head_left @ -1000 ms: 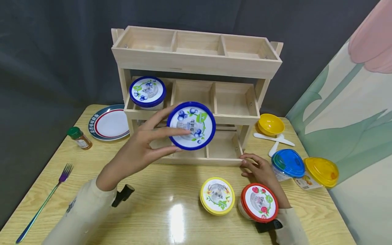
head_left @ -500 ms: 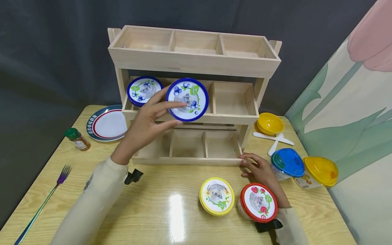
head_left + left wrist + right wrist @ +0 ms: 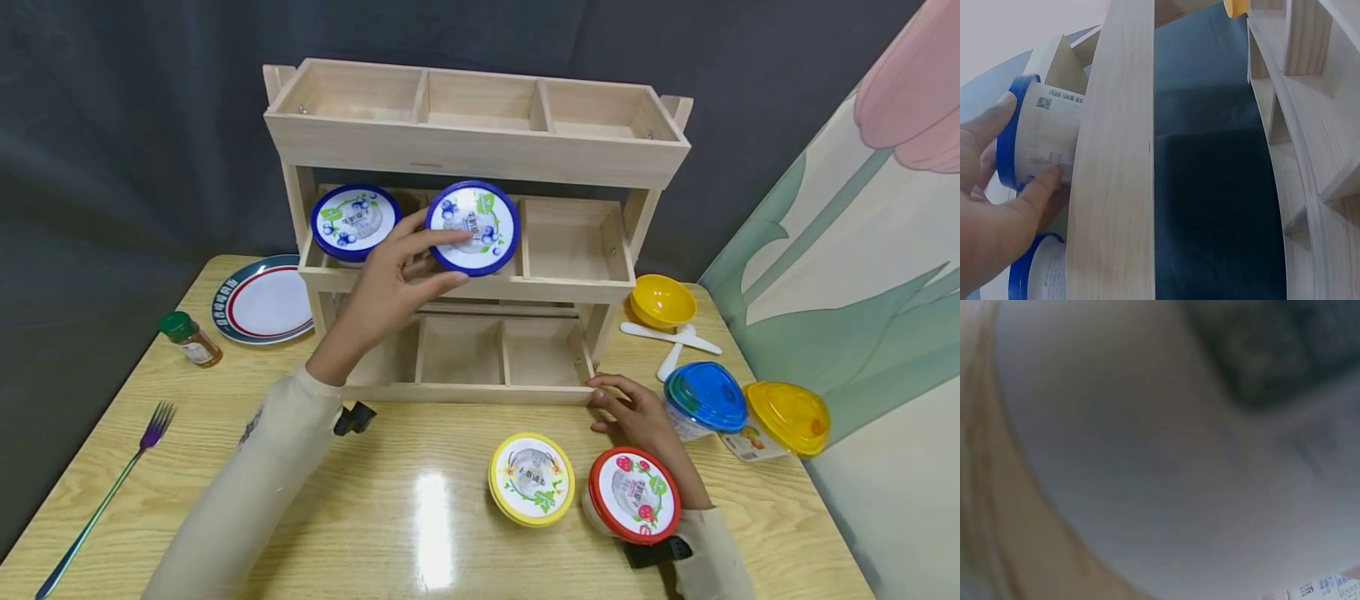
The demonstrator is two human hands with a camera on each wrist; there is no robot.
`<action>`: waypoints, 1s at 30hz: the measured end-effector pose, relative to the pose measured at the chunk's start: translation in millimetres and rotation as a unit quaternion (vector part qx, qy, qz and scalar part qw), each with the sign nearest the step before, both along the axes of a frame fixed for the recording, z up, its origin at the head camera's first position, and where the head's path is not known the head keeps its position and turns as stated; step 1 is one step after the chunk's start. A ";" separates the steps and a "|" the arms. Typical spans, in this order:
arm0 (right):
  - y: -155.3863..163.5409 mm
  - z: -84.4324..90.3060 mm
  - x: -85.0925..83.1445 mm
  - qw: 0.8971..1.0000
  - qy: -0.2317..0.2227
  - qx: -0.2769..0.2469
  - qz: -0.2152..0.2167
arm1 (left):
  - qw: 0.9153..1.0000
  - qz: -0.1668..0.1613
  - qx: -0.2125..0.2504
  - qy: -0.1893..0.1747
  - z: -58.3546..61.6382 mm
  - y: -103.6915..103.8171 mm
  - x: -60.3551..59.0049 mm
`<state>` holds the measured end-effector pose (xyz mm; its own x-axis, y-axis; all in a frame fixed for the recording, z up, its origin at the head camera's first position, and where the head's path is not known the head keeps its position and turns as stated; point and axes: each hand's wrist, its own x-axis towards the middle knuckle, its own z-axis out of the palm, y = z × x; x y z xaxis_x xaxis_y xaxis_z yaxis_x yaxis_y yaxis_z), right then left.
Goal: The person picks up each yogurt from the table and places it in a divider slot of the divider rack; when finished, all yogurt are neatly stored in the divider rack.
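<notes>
Blue-rimmed blueberry tub (image 3: 472, 227), white paper side, pinched in my left hand (image 3: 390, 287); right hand (image 3: 637, 417) relaxed at 4 o'clock, fingertips on wooden rack (image 3: 480, 158).

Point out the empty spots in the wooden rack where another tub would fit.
Free: the middle shelf's right compartment, beside the blue-lidded tub that the left hand holds; all three top compartments; the bottom shelf. Crowded: the middle shelf's left compartment, with another blue tub.

The blue-lidded blueberry yogurt cup (image 3: 472, 227) has a white label. It sits tilted at the middle shelf's centre compartment, lid facing forward.
</notes>
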<state>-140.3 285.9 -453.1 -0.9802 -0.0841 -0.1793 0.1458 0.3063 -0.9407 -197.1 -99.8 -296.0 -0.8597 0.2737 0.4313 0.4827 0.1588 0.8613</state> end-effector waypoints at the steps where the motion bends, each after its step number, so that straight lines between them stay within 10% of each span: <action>1: 0.2 -0.2 0.2 1.000 0.003 0.000 0.000 | 1.000 0.003 0.000 -0.005 0.7 1.8 -0.7; 30: -2.4 -0.4 3.0 1.000 0.008 -0.013 -0.002 | 0.994 0.045 -0.095 -0.042 9.6 13.9 -5.5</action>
